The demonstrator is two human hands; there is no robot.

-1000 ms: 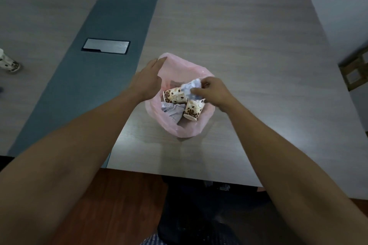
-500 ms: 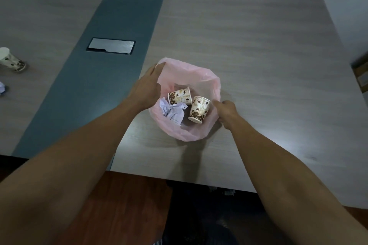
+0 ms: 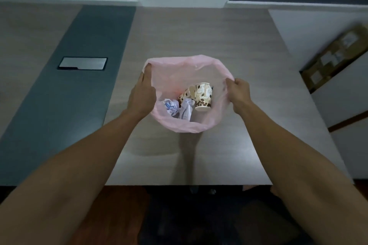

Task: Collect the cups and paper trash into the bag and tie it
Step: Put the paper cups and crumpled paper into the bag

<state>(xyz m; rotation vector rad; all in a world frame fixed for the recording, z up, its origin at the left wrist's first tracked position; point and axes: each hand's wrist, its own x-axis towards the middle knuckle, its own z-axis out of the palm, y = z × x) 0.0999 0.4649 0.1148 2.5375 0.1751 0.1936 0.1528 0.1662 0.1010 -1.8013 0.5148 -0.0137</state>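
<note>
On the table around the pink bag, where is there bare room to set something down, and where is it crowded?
Bare wood lies beyond the pink bag toward the far wall, right of it to the table edge, and in front between the forearms. The grey strip is bare but for the metal hatch. Crowded: the bag mouth, gripped by left hand and right hand.

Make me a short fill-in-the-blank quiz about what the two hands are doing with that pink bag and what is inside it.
1. The left hand and right hand each hold the ____ of the pink bag.
2. The number of patterned paper cups visible inside is ____.
3. Beside the cups lies crumpled ____.
4. The bag's mouth is not yet ____.

Missing words: rim; two; paper; tied
</note>
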